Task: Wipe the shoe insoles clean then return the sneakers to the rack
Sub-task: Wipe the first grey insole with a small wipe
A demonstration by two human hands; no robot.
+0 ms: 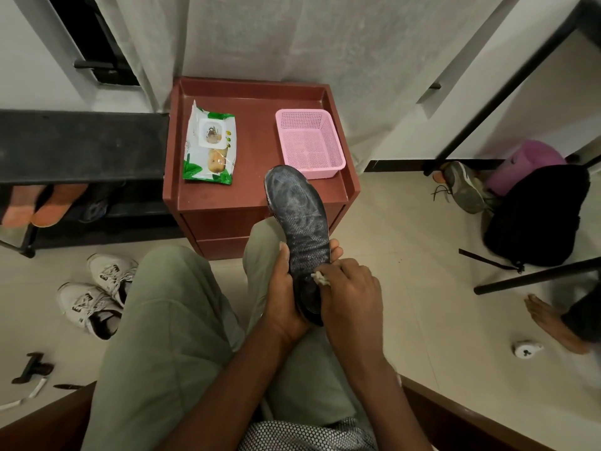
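Observation:
A dark grey insole [300, 219] stands tilted above my right knee, toe end pointing up toward the cabinet. My left hand [285, 296] grips its heel end from the left and below. My right hand [349, 296] presses a small crumpled white wipe [320, 278] against the insole's lower part. Two white sneakers [97, 292] lie on the floor at the left, beside my left leg. The black shoe rack [81, 141] stands at the left with orange footwear on its lower shelf.
A red-brown cabinet [260, 193] ahead carries a pack of wet wipes [209, 148] and a pink basket [309, 143]. At the right are a grey shoe [463, 187], a black bag [536, 216], black table legs and another person's bare foot [553, 323].

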